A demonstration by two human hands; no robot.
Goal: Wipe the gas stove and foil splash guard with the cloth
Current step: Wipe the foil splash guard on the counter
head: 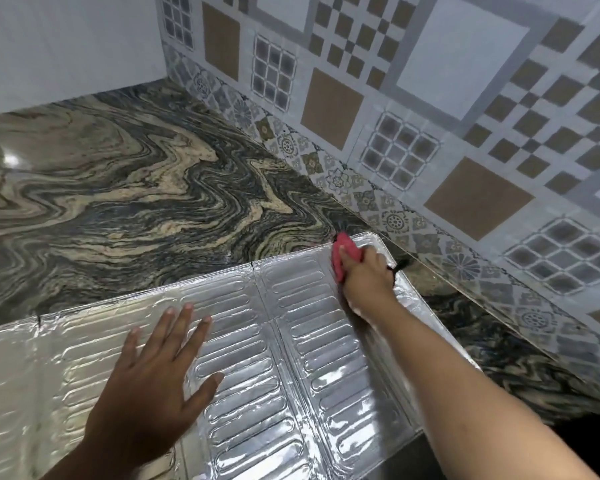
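A swirled grey-and-cream stone counter (125, 188) stretches beyond both hands, meeting a patterned tile wall (430, 109) that runs behind the right hand. Lying flat on the counter under both hands is the foil splash guard (291, 358), a folding silver sheet embossed with rows of oblong ridges (its fold lines run between the two hands). The left hand (153, 375) lies palm down on the near part of the foil, fingers straight and spread apart. The right hand (364, 275) reaches to the guard's far corner, fingers curled around a pink cloth (340, 258) and pressing it against the foil just at the sheet's edge. The cloth bunches out past the fingertips toward the counter. The gas stove does not show.
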